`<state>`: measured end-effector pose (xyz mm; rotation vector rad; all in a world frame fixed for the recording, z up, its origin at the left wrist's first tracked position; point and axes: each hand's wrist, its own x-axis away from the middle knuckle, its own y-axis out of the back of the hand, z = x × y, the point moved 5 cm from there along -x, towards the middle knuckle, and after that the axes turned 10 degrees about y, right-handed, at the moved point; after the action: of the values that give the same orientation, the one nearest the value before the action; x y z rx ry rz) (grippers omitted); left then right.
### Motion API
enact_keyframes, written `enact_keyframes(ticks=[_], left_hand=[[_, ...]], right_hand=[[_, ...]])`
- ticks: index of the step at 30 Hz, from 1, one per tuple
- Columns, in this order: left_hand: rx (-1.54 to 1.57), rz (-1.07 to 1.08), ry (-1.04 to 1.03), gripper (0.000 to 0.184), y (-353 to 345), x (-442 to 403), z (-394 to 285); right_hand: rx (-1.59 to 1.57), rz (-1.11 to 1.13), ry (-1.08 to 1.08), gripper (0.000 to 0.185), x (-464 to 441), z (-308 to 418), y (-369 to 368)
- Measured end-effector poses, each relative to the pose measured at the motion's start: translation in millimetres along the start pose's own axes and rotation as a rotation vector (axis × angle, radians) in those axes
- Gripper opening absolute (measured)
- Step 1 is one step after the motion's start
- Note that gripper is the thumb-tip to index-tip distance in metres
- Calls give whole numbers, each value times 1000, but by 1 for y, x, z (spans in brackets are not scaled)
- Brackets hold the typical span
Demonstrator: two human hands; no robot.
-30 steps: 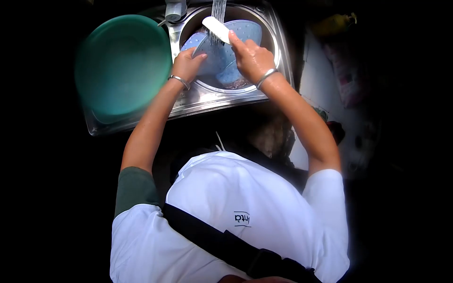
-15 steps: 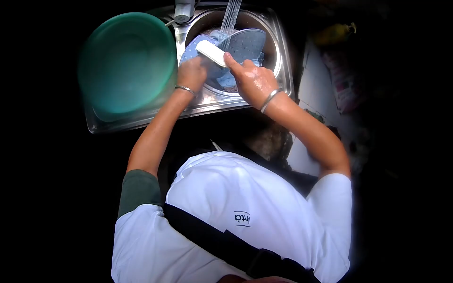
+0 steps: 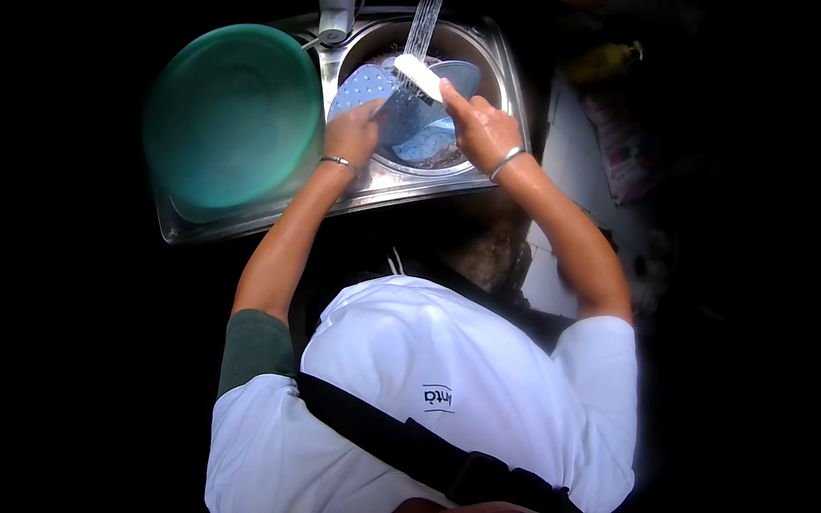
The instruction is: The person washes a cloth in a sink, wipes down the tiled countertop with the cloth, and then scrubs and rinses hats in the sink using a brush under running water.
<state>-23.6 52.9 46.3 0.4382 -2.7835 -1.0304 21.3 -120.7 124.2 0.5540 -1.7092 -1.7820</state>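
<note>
Over the round sink bowl, my left hand (image 3: 352, 137) is closed on the near-left edge of a blue dotted hat (image 3: 362, 89). Its stiff, brim-like flaps spread across the bowl, and a lighter blue soft part (image 3: 428, 141) sags below. My right hand (image 3: 485, 130), wet and with the thumb along the top, grips a white-backed scrubbing brush (image 3: 418, 77) with dark bristles facing down. The brush is just above the hat; whether the bristles touch it I cannot tell. A stream of water (image 3: 422, 30) falls beside the brush head onto the hat.
A large green basin (image 3: 231, 115) covers the left side of the steel sink (image 3: 342, 201). The grey tap base (image 3: 336, 21) stands behind, between basin and bowl. To the right are a white tiled ledge (image 3: 569, 162), a yellow bottle (image 3: 603, 61) and a pinkish packet (image 3: 617, 150).
My right hand and the brush have moved right and slightly up, away from my left hand. More of the hat's dotted flap shows, and the left hand is less blurred.
</note>
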Motion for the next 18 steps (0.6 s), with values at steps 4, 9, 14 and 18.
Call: enact_keyframes(ticks=[4, 9, 14, 18], left_hand=[[20, -15, -68, 23, 2, 3, 7], [-7, 34, -85, 22, 9, 5, 4], [-67, 41, -58, 21, 3, 3, 4], [-135, 94, -22, 21, 11, 8, -4]], right_hand=[[-8, -22, -180, 37, -8, -61, -14], [-131, -134, -192, 37, 8, -46, -13], [-82, -118, 102, 47, 29, 49, 5], [-1, -178, 62, 45, 23, 15, -3]])
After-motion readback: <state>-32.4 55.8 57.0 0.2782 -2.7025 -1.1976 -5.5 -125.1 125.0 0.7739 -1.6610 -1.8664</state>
